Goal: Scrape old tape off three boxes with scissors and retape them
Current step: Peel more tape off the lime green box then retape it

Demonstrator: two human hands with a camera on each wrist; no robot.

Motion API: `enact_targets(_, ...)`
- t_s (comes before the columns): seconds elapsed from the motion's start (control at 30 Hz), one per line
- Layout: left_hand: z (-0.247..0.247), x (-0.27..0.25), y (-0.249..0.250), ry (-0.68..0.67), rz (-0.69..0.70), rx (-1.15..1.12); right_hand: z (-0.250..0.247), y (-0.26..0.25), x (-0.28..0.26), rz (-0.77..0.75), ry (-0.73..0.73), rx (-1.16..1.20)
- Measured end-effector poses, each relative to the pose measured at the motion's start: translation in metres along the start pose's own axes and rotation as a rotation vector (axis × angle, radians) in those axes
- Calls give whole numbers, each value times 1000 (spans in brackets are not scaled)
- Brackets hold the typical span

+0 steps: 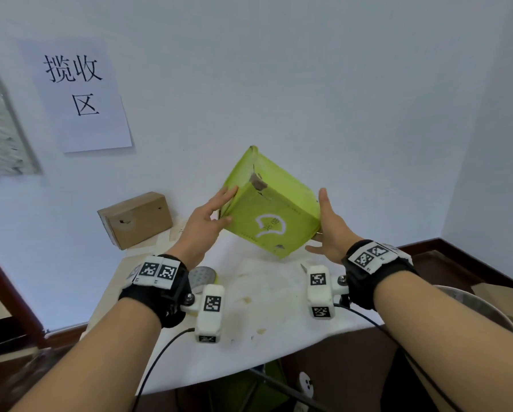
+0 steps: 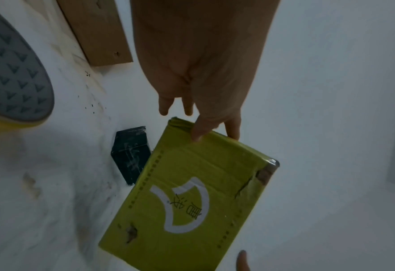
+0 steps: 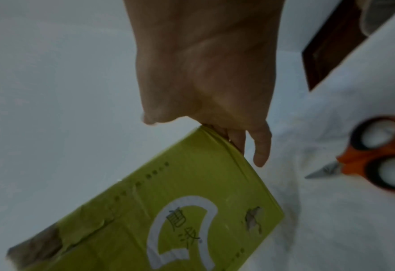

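While both hands [image 1: 207, 217] [image 1: 328, 230] press straight fingers on the green box's [image 1: 274, 212] 2 sides, they should turn it gently, keeping the torn tape [image 1: 258, 183] in view

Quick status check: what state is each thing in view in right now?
green box: lifted off the table, tilted, corners torn
left hand: fingers straight, pressing the box's left side
right hand: fingers straight, pressing the box's right side
brown box: resting against the wall
scissors: lying on the table, untouched
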State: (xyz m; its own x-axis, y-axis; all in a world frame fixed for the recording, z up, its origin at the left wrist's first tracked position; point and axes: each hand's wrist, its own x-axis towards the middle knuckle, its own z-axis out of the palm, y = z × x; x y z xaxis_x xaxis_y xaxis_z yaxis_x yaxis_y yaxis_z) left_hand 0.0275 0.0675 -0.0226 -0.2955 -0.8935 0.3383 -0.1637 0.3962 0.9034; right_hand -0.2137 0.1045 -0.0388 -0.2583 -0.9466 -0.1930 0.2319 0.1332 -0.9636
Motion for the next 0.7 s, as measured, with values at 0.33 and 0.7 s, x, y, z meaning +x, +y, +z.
enact_targets(0.33, 11, -9, 19, -32, -166, -96, -2, 18, -4, -111, 60, 80)
enact_targets(0.7, 17, 3, -1, 155, 162, 591, 2, 15, -1, -225, 220, -96)
